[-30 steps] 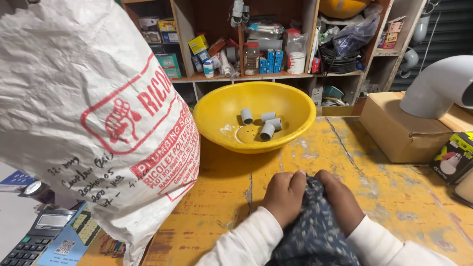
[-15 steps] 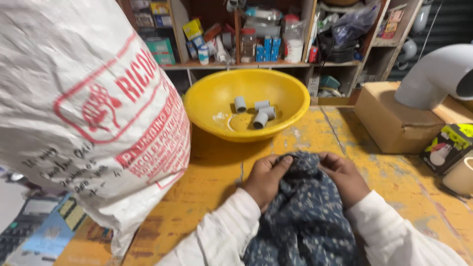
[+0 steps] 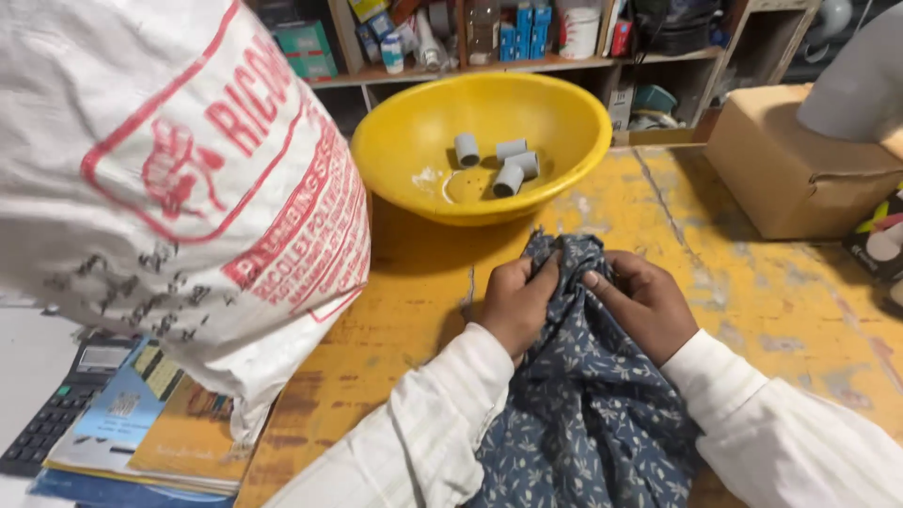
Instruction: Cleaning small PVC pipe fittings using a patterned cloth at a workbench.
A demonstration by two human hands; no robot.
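Both hands grip a blue patterned cloth bag [image 3: 583, 404] on the yellow table [image 3: 423, 310]: the left hand [image 3: 515, 303] and right hand [image 3: 641, 303] pinch its bunched top. Just beyond stands a yellow bowl [image 3: 414, 141] holding grey pipe fittings [image 3: 499, 165], with a white sack [image 3: 160, 188] at left.

Ahead of your left hand [image 3: 515, 303] and right hand [image 3: 645, 303], a strip of bare worn yellow wooden table [image 3: 423, 282] runs up to the wide yellow plastic bowl [image 3: 482, 141], which blocks the way forward. Left of your left hand the bulky white woven sack with red print [image 3: 169, 188] walls off that side. Right of your right hand the table lies open as far as the brown cardboard box [image 3: 800, 169].
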